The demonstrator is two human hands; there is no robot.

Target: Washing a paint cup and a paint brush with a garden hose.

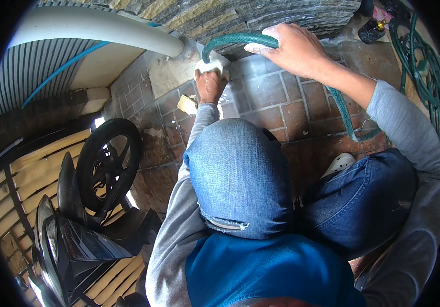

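My right hand (pixel 299 50) is wrapped round a green braided hose (pixel 240 39), which arches left and bends down at its end. The hose end meets a whitish, wet-looking object (pixel 213 63) low by the wall. Against that object my left hand (pixel 211 86) is closed, fingers curled; its exact kind is hard to make out, being partly covered by the hand. Just below the left hand, a pale yellow, sponge-like block (pixel 187 105) lies on the brick floor. From under my right wrist the hose runs down onto the floor.
A layered stone wall (pixel 261 15) rises ahead, with a thick white pipe (pixel 102 28) at upper left. A motorcycle wheel (pixel 108 165) and dark bodywork stand at left. Coiled green hose (pixel 430 82) and a black container (pixel 371 31) are at right. Wet brick paving (pixel 302 115) lies between.
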